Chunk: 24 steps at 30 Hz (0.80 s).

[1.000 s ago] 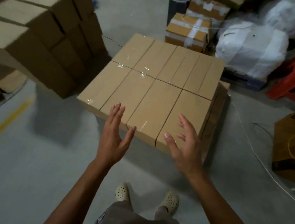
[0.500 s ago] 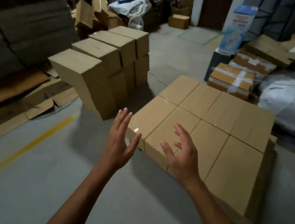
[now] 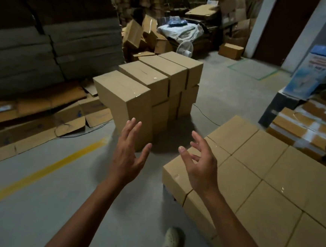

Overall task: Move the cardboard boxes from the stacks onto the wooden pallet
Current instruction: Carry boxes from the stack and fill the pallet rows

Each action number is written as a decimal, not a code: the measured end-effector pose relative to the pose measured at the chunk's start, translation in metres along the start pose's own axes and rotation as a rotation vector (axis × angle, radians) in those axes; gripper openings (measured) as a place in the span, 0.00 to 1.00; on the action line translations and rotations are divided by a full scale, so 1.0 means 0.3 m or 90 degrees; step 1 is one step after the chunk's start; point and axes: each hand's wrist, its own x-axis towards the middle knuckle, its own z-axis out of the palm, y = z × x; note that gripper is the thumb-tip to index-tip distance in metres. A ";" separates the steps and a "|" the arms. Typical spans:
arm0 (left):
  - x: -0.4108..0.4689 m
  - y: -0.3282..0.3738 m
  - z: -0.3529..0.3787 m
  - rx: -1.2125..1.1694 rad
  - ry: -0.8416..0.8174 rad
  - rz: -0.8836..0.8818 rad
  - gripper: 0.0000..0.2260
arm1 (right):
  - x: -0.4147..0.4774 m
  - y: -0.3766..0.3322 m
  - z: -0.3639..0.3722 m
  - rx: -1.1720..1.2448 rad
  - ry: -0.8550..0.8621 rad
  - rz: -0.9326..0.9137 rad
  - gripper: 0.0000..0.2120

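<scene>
Nearest the camera, at the bottom edge, one pale clog (image 3: 172,239) stands on the grey concrete floor (image 3: 35,201), between the two bare forearms that reach forward. Both hands are raised in the air and hold nothing. On the left hand (image 3: 127,155) the fingers are apart and stretched out, palm turned inward toward the other hand. On the right hand (image 3: 199,165) the fingers are apart too, loosely curled, with the thumb pointing left.

Just right of the hands, a flat layer of cardboard boxes (image 3: 261,181) lies packed edge to edge, their taped tops level; what carries them is hidden beneath them. The right hand hovers over the near left corner of this layer without touching it.

Ahead of the left hand stands a stack of cardboard boxes (image 3: 149,91) on the floor, four across and at least two high, the closest box (image 3: 121,92) just beyond the fingertips. A yellow line (image 3: 43,172) runs diagonally across the floor on the left.

Beyond it, flattened cartons (image 3: 42,110) lie against a dark wall of stacked sheets. Farther back are loose boxes, a white bundle (image 3: 179,31) and a small fan (image 3: 184,49).
</scene>
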 end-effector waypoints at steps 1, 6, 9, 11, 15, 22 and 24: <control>0.054 -0.033 0.009 0.002 0.007 -0.009 0.31 | 0.063 0.013 0.034 0.008 -0.008 -0.002 0.28; 0.346 -0.175 0.070 0.015 0.038 -0.062 0.30 | 0.412 0.070 0.194 0.040 -0.057 -0.015 0.26; 0.511 -0.242 0.105 0.017 0.049 -0.099 0.30 | 0.616 0.084 0.275 0.052 -0.082 -0.009 0.27; 0.614 -0.286 0.123 0.014 0.057 -0.127 0.30 | 0.742 0.097 0.324 0.053 -0.100 -0.010 0.27; 0.783 -0.382 0.146 0.004 0.070 -0.190 0.29 | 0.961 0.116 0.423 0.034 -0.131 0.008 0.26; 1.023 -0.609 0.201 -0.010 0.066 -0.266 0.28 | 1.265 0.184 0.646 -0.008 -0.170 0.034 0.26; 1.096 -0.693 0.222 -0.031 0.068 -0.298 0.28 | 1.350 0.219 0.724 -0.024 -0.178 0.046 0.26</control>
